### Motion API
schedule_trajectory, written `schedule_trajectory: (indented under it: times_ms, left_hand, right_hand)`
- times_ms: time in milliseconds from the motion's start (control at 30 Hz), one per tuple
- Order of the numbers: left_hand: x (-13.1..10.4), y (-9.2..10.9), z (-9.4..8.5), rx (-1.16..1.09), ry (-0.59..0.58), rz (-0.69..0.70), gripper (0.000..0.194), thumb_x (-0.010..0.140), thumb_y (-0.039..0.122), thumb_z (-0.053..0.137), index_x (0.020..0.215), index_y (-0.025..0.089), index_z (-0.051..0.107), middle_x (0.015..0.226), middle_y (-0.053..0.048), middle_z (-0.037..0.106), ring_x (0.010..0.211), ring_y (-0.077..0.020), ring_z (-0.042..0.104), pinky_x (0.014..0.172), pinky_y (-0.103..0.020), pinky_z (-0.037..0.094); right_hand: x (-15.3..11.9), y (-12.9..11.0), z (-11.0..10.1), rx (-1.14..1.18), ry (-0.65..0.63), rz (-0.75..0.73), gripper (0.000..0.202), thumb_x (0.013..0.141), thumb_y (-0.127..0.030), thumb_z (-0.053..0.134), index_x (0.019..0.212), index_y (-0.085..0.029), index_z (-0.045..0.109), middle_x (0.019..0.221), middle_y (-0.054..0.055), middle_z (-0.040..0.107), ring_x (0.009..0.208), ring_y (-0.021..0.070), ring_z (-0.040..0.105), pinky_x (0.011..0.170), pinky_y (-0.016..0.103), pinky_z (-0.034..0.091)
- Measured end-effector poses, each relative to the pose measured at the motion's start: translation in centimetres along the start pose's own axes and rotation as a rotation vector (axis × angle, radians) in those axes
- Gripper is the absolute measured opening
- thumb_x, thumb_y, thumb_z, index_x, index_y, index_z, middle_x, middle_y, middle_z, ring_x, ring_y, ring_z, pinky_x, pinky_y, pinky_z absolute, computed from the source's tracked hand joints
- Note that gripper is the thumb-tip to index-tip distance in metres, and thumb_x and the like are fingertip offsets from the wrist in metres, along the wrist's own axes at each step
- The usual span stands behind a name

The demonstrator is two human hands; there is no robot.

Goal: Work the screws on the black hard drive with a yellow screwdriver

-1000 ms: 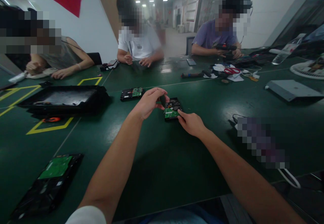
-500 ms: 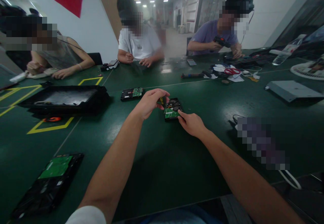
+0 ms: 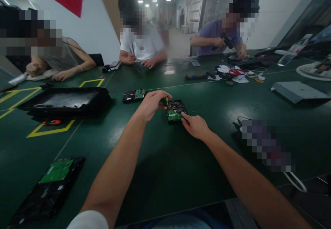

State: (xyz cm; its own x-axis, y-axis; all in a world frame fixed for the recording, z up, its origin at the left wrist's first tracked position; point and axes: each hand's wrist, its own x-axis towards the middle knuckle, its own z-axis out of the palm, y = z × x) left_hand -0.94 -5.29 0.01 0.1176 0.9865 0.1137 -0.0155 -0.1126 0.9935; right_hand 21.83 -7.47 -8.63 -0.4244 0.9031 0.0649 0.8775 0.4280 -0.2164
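Note:
A hard drive (image 3: 176, 112) with a green circuit board lies on the green table in front of me. Over its left side, my left hand (image 3: 154, 104) has its fingers closed around a short black-and-yellow screwdriver (image 3: 166, 101), whose tip I cannot make out. My right hand (image 3: 195, 125) grips the drive's right edge, forefinger on top and the other fingers curled in. Just beyond my left hand sits a second hard drive (image 3: 133, 95). Another, larger in view, hard drive (image 3: 49, 187) rests at the near left, its green board facing up.
Stacked black trays (image 3: 64, 99) stand at the left, above an orange object (image 3: 52, 122). A pouch-like item (image 3: 266, 144) with a white strap and a grey metal box (image 3: 300, 92) are at the right. Three people sit across the table (image 3: 165, 173); one holds a power tool (image 3: 227, 41).
The screwdriver in my left hand has turned slightly, showing its yellow part differently. My right hand stays on the drive. Across the table, the person at right has tilted the power tool downward.

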Motion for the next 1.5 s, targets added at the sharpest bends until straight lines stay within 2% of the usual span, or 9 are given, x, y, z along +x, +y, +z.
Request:
schedule_trajectory:
  times_ms: [233, 367, 567, 800, 900, 1067, 1300, 1500]
  left_hand:
    - [-0.34, -0.23, 0.55, -0.105, -0.088, -0.043, 0.027, 0.084, 0.041, 0.067, 0.096, 0.017, 0.068, 0.087, -0.009, 0.071, 0.082, -0.022, 0.067, 0.057, -0.028, 0.054]
    - [-0.28, -0.2, 0.65, -0.107, -0.061, -0.028, 0.022, 0.083, 0.039, 0.065, 0.089, 0.018, 0.065, 0.087, -0.008, 0.071, 0.085, -0.0219, 0.067, 0.06, -0.029, 0.056]
    - [-0.12, 0.15, 0.19, 0.063, -0.003, 0.07, 0.022, 0.081, 0.036, 0.063, 0.082, 0.017, 0.073, 0.095, -0.008, 0.067, 0.091, -0.021, 0.062, 0.058, -0.024, 0.054]
    - [-0.42, 0.03, 0.92, -0.074, -0.098, -0.01, 0.021, 0.085, 0.035, 0.062, 0.095, 0.017, 0.067, 0.086, -0.009, 0.071, 0.083, -0.0214, 0.067, 0.058, -0.028, 0.054]
    - [-0.36, -0.1, 0.92, -0.083, -0.099, -0.001, 0.02, 0.086, 0.036, 0.061, 0.09, 0.018, 0.066, 0.088, -0.009, 0.07, 0.084, -0.0213, 0.066, 0.057, -0.027, 0.053]
    - [-0.05, -0.28, 0.3, 0.027, -0.049, 0.085, 0.022, 0.086, 0.034, 0.058, 0.082, 0.017, 0.071, 0.094, -0.008, 0.066, 0.088, -0.0197, 0.062, 0.056, -0.023, 0.049]
    - [-0.2, -0.48, 0.55, -0.092, -0.145, -0.023, 0.027, 0.089, 0.04, 0.058, 0.094, 0.016, 0.07, 0.087, -0.009, 0.069, 0.08, -0.0203, 0.065, 0.055, -0.026, 0.051]
    - [-0.07, -0.42, 0.4, -0.064, -0.138, 0.0, 0.026, 0.087, 0.039, 0.059, 0.084, 0.016, 0.071, 0.09, -0.009, 0.067, 0.087, -0.0215, 0.063, 0.063, -0.03, 0.056]
  right_hand:
    - [-0.01, -0.2, -0.09, -0.045, -0.028, 0.035, 0.056, 0.109, -0.048, 0.029, 0.157, -0.022, 0.046, 0.108, 0.011, 0.076, 0.09, 0.0241, 0.071, 0.076, 0.032, 0.049]
    - [0.03, -0.28, -0.18, -0.043, -0.027, 0.035, 0.056, 0.109, -0.048, 0.03, 0.157, -0.022, 0.046, 0.107, 0.011, 0.077, 0.09, 0.0246, 0.071, 0.074, 0.032, 0.049]
    - [0.03, -0.13, 0.02, -0.024, -0.012, 0.025, 0.056, 0.109, -0.047, 0.03, 0.156, -0.021, 0.047, 0.101, 0.01, 0.077, 0.085, 0.0239, 0.071, 0.071, 0.032, 0.048]
    - [-0.01, 0.04, 0.07, -0.046, -0.001, 0.023, 0.056, 0.109, -0.047, 0.029, 0.156, -0.022, 0.047, 0.103, 0.01, 0.077, 0.085, 0.0239, 0.071, 0.071, 0.032, 0.048]
    - [0.0, 0.05, 0.05, -0.033, -0.019, 0.026, 0.056, 0.109, -0.048, 0.029, 0.157, -0.022, 0.046, 0.101, 0.01, 0.077, 0.083, 0.0233, 0.071, 0.071, 0.032, 0.048]
    - [0.04, 0.1, 0.27, -0.011, -0.002, 0.015, 0.056, 0.109, -0.046, 0.029, 0.155, -0.021, 0.047, 0.098, 0.009, 0.077, 0.08, 0.0224, 0.07, 0.069, 0.031, 0.047]
    - [0.09, 0.06, 0.32, -0.046, 0.012, 0.019, 0.056, 0.109, -0.047, 0.03, 0.155, -0.022, 0.048, 0.105, 0.011, 0.077, 0.089, 0.0265, 0.071, 0.072, 0.033, 0.048]
    - [0.09, 0.08, 0.24, -0.024, -0.009, 0.015, 0.056, 0.109, -0.048, 0.029, 0.156, -0.022, 0.047, 0.101, 0.01, 0.077, 0.085, 0.0244, 0.071, 0.071, 0.032, 0.048]
